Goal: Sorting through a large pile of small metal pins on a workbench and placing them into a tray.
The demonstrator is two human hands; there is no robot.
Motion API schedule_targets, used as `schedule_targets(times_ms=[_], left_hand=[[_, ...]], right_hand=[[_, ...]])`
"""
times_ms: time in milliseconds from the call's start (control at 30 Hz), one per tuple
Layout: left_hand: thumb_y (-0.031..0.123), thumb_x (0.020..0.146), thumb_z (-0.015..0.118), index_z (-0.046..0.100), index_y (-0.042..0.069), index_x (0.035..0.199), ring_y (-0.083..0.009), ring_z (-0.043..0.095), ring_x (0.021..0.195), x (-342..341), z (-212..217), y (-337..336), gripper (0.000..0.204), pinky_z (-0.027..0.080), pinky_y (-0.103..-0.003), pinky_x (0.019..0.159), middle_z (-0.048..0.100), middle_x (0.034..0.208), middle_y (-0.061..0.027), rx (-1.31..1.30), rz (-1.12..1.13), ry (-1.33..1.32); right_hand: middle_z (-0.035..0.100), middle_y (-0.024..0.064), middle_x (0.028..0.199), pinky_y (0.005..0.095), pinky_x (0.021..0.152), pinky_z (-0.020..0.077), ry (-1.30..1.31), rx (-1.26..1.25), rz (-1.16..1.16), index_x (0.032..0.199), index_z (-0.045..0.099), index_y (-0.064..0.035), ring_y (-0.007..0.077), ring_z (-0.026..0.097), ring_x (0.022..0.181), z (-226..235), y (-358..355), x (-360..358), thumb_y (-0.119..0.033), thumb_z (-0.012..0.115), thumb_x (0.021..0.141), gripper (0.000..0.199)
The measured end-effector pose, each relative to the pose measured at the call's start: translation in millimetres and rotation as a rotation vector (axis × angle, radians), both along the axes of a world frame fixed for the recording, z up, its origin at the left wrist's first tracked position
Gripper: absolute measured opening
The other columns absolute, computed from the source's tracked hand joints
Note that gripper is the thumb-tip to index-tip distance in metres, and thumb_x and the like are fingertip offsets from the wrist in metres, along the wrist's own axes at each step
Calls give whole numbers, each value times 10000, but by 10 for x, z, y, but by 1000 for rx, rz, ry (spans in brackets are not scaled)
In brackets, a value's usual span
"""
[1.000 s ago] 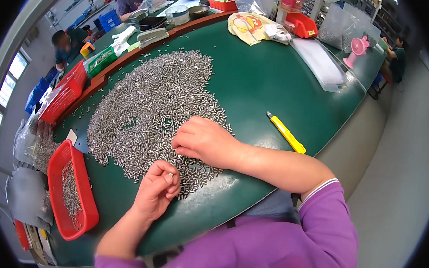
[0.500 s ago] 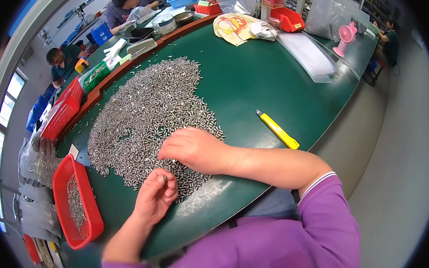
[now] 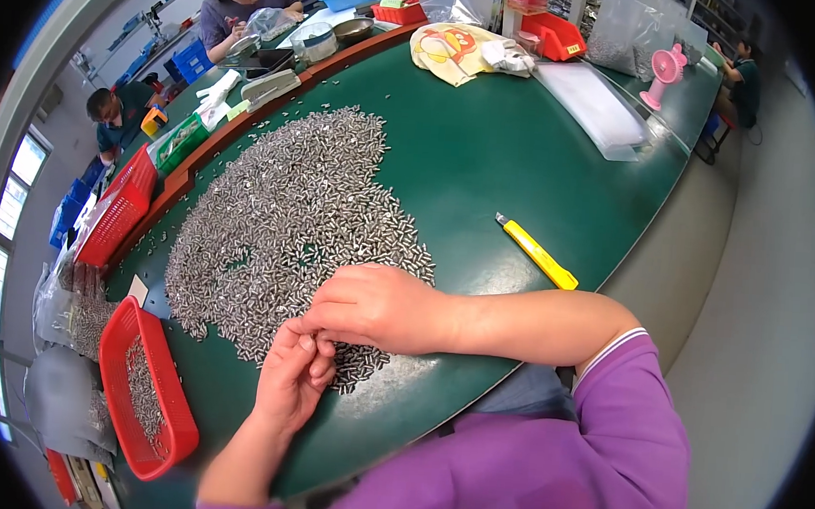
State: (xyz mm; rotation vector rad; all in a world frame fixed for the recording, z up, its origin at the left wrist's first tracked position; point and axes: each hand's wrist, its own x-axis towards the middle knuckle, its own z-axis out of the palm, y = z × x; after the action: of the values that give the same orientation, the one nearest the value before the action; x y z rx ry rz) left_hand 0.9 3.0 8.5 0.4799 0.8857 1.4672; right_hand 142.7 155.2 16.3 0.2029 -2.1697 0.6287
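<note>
A broad heap of small silvery metal pins (image 3: pixel 281 191) lies spread on the green tabletop. At its near edge my two hands meet. My left hand (image 3: pixel 296 374) is turned partly palm up, its fingers curled in and the thumb closed on the index finger, pinching a small metal pin that is now mostly covered. My right hand (image 3: pixel 376 309) reaches across from the right with its back upward. Its fingertips are bent down and pressed together against the left fingertips; what they hold, if anything, is hidden.
A red plastic basket (image 3: pixel 106 378) with some pins inside stands left of my left forearm. To the right lies a yellow utility knife (image 3: pixel 538 253). Farther back are a patterned cloth (image 3: pixel 452 54), clear plastic bags (image 3: pixel 592 107) and a pink fan (image 3: pixel 663 76). Two people work across the wooden ledge (image 3: pixel 181 180).
My right hand has come down from over the heap to my left fingertips. My left hand has hardly moved. The view has shifted slightly.
</note>
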Motion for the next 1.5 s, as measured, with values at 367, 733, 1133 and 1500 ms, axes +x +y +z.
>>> schedule_targets(times_ms=[367,733,1133,1500], left_hand=[[180,966,577,529,72,1024,-78,459,580,38,-41,-38,131,375,-210,531,580,758,-43,1,51,195],[117,979,527,550,38,1077,-77,460,595,76,32,-50,128,370,-204,537,627,834,-78,-27,84,184],[163,981,552,542,67,998,-61,471,586,106,-57,-41,97,374,-197,510,588,746,-29,-43,117,184],[149,1008,478,531,59,1112,-70,472,670,24,-29,10,148,403,-207,596,595,902,-35,-11,95,45]], right_hand=[[598,26,867,366,709,481,-80,-7,9,961,637,-112,231,596,810,-9,-14,9,-201,705,797,198],[617,39,859,375,742,487,-161,-115,26,932,635,-107,246,603,847,1,-11,-12,-201,699,799,175],[647,21,851,363,719,485,-203,-137,45,895,653,-117,231,618,809,9,-40,3,-175,740,770,163],[676,24,912,254,779,524,-360,-875,102,973,667,-30,98,637,869,-13,-10,-62,-28,652,864,110]])
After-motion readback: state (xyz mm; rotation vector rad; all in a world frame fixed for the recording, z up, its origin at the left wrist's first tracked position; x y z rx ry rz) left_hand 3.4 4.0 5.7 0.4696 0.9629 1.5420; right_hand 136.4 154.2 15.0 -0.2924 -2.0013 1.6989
